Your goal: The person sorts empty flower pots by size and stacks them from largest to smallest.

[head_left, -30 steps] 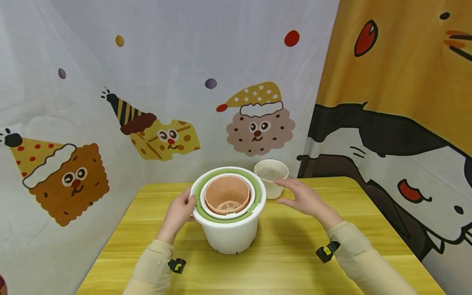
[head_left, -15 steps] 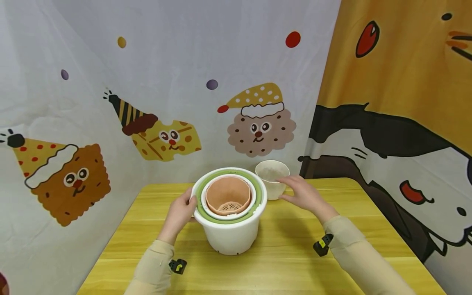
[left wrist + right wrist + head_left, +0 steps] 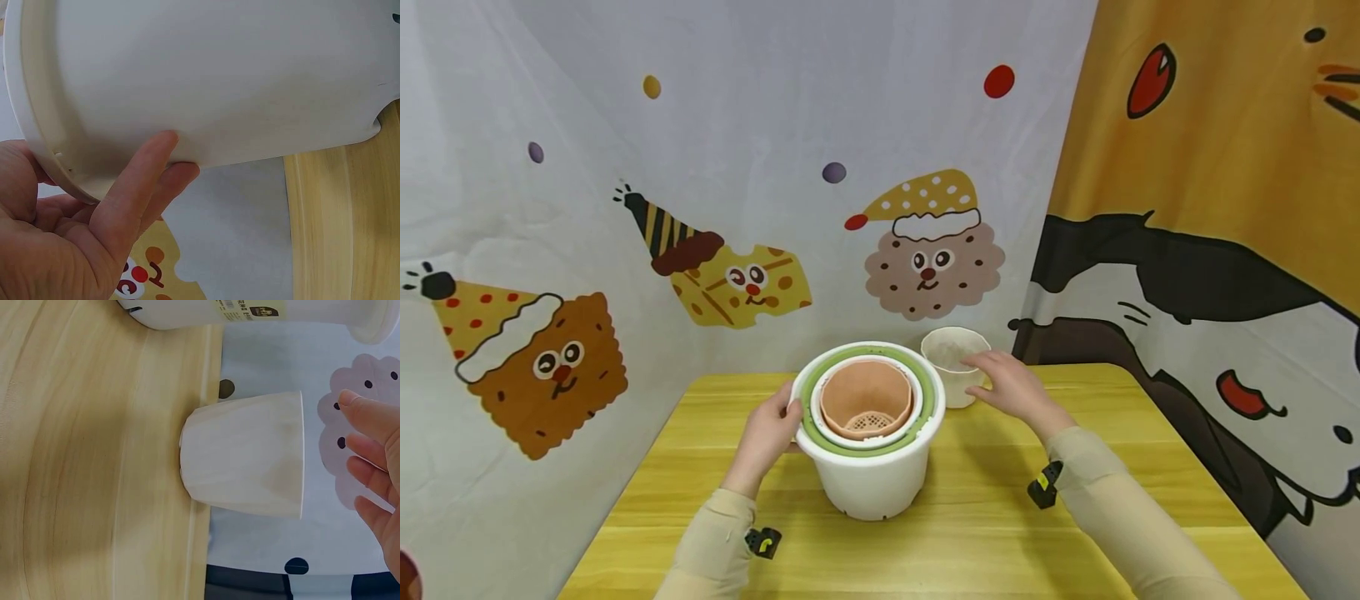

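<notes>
A large white flowerpot (image 3: 872,487) stands on the table with a green pot (image 3: 928,393), a smaller white pot and a peach-coloured pot (image 3: 863,387) nested inside it. The peach one has a perforated bottom. My left hand (image 3: 763,437) grips the big pot by its left rim; in the left wrist view, extended fingers (image 3: 140,178) lie against its outer wall beneath the lip. Behind to the right, a small cream pot (image 3: 247,456) stands upright. Near that pot's rim hovers my right hand (image 3: 1015,392), fingers loosely extended, holding nothing; the right wrist view shows a gap between them.
The wooden table (image 3: 985,533) ends at a back edge just behind the cream pot. A white cloth (image 3: 760,75) printed with cartoon snacks hangs there, and an orange cartoon curtain (image 3: 1225,167) hangs on the right. A label (image 3: 250,309) shows on the big pot's side.
My right hand has moved slightly left and its forearm has swung inward, closer to the cream pot. My left hand keeps its grip on the big pot, and the pots stay where they were.
</notes>
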A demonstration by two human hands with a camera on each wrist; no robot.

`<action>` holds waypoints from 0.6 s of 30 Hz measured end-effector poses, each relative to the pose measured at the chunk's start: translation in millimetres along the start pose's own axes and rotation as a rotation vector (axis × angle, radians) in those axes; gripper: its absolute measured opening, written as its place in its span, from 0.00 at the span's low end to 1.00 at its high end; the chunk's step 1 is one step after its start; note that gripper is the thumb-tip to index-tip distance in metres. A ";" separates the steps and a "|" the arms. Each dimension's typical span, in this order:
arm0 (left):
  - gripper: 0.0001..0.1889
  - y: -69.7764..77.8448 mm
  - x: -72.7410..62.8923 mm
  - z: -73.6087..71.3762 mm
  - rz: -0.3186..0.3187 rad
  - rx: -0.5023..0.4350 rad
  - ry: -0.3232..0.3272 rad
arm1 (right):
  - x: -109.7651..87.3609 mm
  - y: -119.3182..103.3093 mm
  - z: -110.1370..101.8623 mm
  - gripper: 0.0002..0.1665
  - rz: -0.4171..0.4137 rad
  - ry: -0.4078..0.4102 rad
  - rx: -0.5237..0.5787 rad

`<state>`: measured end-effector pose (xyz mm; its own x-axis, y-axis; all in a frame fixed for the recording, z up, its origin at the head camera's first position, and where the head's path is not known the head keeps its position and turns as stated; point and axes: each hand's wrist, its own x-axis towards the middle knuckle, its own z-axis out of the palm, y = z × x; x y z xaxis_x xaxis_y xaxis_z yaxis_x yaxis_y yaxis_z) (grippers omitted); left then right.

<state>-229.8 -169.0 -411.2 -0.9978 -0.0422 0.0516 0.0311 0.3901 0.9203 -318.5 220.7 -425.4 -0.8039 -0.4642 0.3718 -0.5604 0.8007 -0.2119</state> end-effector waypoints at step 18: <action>0.28 -1.5 0.5 0.2 0.006 0.013 0.003 | 16.6 9.1 14.7 0.31 0.036 0.006 -0.030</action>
<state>-230.3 -169.4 -412.6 -0.9974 -0.0429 0.0580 0.0359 0.4027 0.9146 -339.9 214.7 -434.4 -0.8223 -0.4328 0.3695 -0.5249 0.8277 -0.1985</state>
